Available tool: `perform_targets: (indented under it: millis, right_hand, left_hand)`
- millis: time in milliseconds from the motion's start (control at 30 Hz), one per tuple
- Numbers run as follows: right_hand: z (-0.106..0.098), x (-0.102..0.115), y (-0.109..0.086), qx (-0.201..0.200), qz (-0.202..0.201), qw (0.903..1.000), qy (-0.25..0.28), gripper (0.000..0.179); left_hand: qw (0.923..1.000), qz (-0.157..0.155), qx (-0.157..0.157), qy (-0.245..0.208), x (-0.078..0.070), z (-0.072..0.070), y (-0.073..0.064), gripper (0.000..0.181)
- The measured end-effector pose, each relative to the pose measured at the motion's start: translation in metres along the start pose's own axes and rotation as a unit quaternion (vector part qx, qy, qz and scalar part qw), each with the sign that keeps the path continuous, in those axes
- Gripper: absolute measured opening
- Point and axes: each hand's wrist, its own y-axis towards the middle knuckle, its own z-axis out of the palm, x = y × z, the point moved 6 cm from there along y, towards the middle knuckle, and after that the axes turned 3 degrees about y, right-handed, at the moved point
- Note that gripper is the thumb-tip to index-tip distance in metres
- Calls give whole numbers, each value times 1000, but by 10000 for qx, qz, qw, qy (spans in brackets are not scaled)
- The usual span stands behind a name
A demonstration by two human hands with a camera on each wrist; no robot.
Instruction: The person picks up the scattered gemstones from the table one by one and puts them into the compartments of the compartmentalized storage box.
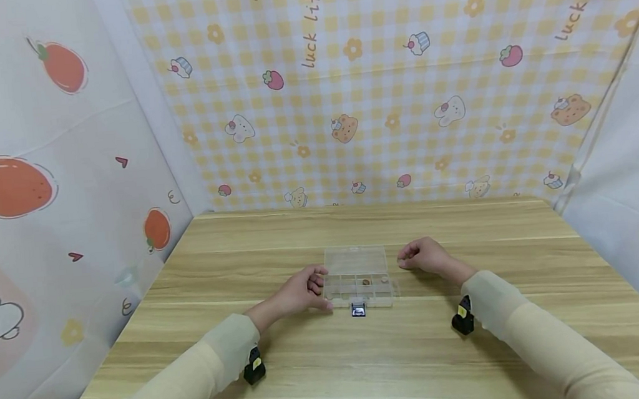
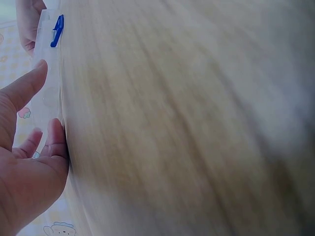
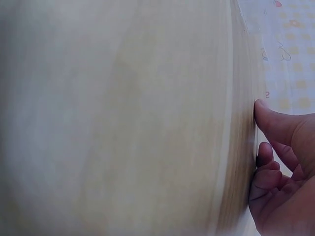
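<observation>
A clear plastic compartment box (image 1: 340, 285) lies on the table, its lid (image 1: 355, 261) laid back toward the wall. My left hand (image 1: 298, 291) holds the box's left end, thumb by the front corner and fingers along the side. In the left wrist view the thumb spreads away from the bent fingers. A blue latch (image 1: 358, 309) juts from the front edge. One compartment contains a small brown round piece (image 1: 366, 281), another a pale one (image 1: 384, 279). Right of the box, my right hand (image 1: 422, 256) is down at the tabletop, fingers bent toward the thumb; I cannot tell whether they pinch something small.
The wood-grain table (image 1: 333, 367) stretches around the box on all sides. A yellow checked cloth (image 1: 379, 94) hangs behind it, with printed cloth (image 1: 85, 161) on the left and white cloth (image 1: 627, 169) on the right. Each wrist carries a black camera (image 1: 463, 320).
</observation>
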Motion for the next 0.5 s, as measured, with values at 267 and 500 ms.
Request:
perform_targets:
  millis: [267, 500]
  right_hand:
    - [1, 0, 0, 12, 0, 10000, 10, 14]
    - [2, 2, -3, 24, 90, 9998, 173, 13]
  left_hand:
    - [10000, -32, 7, 15, 0, 0, 0, 70]
    - [10000, 0, 34, -30, 1, 0, 1, 69]
